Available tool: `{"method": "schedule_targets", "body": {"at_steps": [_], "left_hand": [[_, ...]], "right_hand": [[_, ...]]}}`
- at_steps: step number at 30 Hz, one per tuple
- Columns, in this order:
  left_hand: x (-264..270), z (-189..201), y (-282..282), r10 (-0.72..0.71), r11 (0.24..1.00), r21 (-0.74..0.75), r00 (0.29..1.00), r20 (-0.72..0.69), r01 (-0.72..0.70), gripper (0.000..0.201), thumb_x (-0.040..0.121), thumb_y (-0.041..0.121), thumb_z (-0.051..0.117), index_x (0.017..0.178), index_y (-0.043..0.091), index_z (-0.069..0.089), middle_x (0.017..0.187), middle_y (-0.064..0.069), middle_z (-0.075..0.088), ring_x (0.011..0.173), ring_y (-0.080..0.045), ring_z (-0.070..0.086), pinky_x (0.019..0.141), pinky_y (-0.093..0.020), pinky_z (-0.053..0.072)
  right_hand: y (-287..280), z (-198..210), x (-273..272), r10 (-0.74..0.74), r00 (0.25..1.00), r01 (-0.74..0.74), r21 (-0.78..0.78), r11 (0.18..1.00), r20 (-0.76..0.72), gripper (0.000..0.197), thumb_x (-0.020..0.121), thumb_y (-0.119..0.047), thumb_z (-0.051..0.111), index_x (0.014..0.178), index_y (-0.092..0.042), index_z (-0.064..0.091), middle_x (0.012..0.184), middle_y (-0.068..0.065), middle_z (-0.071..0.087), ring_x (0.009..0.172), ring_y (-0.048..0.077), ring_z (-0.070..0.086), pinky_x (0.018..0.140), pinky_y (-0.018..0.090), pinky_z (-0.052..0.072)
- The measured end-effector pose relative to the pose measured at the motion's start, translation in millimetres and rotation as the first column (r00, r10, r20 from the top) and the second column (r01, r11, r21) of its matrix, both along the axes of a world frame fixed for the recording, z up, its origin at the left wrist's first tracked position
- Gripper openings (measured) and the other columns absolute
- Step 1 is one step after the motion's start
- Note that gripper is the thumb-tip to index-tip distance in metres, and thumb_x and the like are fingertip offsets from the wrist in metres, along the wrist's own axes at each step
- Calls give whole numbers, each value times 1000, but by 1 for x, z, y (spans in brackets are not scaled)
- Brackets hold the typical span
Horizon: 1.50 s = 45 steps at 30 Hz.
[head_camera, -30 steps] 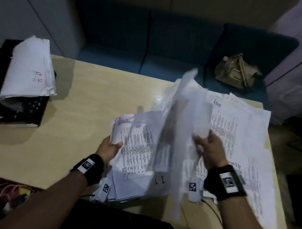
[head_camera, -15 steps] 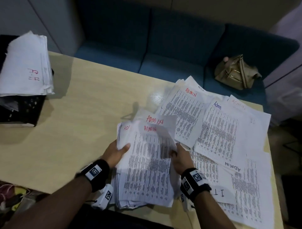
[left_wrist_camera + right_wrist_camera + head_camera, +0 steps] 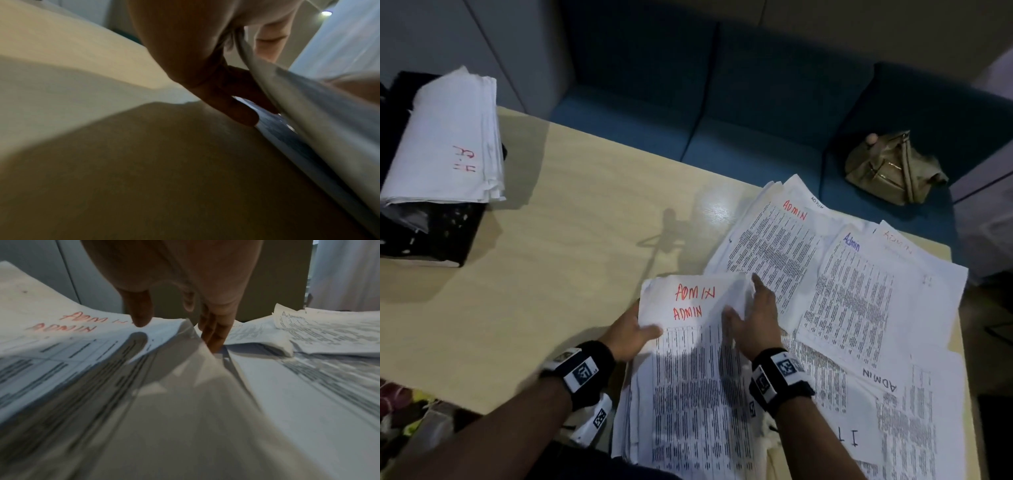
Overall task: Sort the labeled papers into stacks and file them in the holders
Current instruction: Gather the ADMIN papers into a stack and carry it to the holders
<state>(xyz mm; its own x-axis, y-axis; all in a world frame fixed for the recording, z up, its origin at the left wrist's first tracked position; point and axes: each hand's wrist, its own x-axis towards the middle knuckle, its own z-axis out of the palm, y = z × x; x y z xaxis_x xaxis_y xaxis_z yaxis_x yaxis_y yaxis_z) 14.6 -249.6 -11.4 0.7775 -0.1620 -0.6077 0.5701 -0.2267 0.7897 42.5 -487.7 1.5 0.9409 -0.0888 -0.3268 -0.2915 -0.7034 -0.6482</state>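
Fingers (image 3: 213, 335) of our right hand (image 3: 751, 322) lay straight, and we had them pressed along the right edge of the ADMIN stack (image 3: 695, 377), thumb resting on its top sheet, nothing curled around it. Over on the other side, our left hand (image 3: 631, 334) pinched that same stack at its left edge: thumb on top of the page, the other fingers tucked underneath, as the left wrist view showed with the paper edge running between them.

What a pile it was! White sheets packed with dense black tabular print, and "ADMIN" written twice in red at the head of the top pages, one line above the other. It sat at the near edge of the pale wooden table (image 3: 551, 257), slightly fanned and curling at the upper right corner.

Just to its right, touching it, we had the loose sheets (image 3: 842, 291) spread in an overlapping sprawl, labelled ADMIN in red, blue and black, with one marked "IT" near the front. Far off at the table's left end, a black mesh holder (image 3: 431, 233) carried a thick folded bundle (image 3: 448, 144) with red lettering that we could not read for certain.
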Motion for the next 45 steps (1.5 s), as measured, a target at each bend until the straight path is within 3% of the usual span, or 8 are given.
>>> {"method": "schedule_targets", "body": {"at_steps": [9, 14, 20, 26, 29, 33, 39, 45], "left_hand": [[18, 11, -9, -268, 962, 138, 919, 290, 237, 91, 81, -1, 53, 136, 61, 16, 140, -2, 44, 79, -37, 65, 51, -29, 47], [20, 9, -15, -203, 978, 127, 908, 367, 167, 64, 77, 13, 55, 111, 62, 31, 118, -4, 55, 80, -18, 60, 73, -25, 50], [-11, -5, -19, -62, 994, -73, 971, 232, 81, 63, 81, 24, 67, 136, 33, 39, 132, 18, 57, 121, -1, 54, 101, -20, 42], [-17, -10, 15, 144, 973, 151, 968, 205, -176, 37, 88, 24, 62, 122, 9, 59, 118, -9, 66, 114, -24, 60, 99, -38, 45], [-13, -6, 43, 183, 914, 319, 957, 225, -250, 37, 93, 13, 59, 127, 0, 57, 123, -18, 63, 112, -29, 59, 88, -29, 40], [-7, -7, 76, 238, 889, 358, 956, 174, -286, 34, 97, 12, 52, 131, 8, 54, 122, -17, 62, 115, -32, 57, 90, -31, 37], [-5, -18, 89, 224, 871, 418, 966, 128, -258, 34, 97, 14, 49, 131, 16, 55, 125, -8, 61, 116, -30, 56, 95, -34, 38], [-5, -13, 85, 273, 872, 394, 956, 102, -291, 35, 98, 16, 49, 133, 17, 52, 120, -2, 59, 109, -22, 52, 94, -34, 36]], "right_hand": [[12, 1, 28, 422, 898, -434, -411, 802, -125, 75, 92, -59, 39, 151, -35, -1, 160, 0, -12, 147, 27, -2, 115, 52, 4], [21, -6, 33, 618, 785, -588, -351, 729, -31, 58, 93, -57, 34, 142, -26, 35, 144, 0, 43, 140, 23, 30, 118, 46, 10], [25, 2, 18, 537, 842, -522, -171, 836, 56, 92, 80, -78, 1, 134, -20, 49, 134, 2, 55, 127, 21, 46, 114, 44, 24], [-10, 12, 11, -141, 948, 94, 174, 980, 285, 39, 101, -32, 38, 132, -14, 53, 132, 7, 52, 123, 20, 47, 105, 35, 37], [-31, -7, 2, -107, 987, 131, -214, 968, 122, 45, 95, -34, 51, 135, -16, 47, 142, 13, 43, 130, 29, 41, 107, 42, 36], [-37, -25, -17, 173, 983, -183, -521, 834, -68, 65, 86, -36, 62, 141, -20, 31, 156, 12, 20, 145, 30, 19, 114, 55, 24], [-57, -11, 24, -452, 889, 416, -287, 863, -71, 77, 82, -53, 64, 143, -17, 34, 150, 17, 28, 136, 36, 33, 108, 55, 34], [-62, -4, 41, -561, 797, 524, -206, 826, -224, 94, 75, -24, 81, 145, -2, 21, 145, 22, 35, 131, 40, 40, 101, 49, 44]]}}
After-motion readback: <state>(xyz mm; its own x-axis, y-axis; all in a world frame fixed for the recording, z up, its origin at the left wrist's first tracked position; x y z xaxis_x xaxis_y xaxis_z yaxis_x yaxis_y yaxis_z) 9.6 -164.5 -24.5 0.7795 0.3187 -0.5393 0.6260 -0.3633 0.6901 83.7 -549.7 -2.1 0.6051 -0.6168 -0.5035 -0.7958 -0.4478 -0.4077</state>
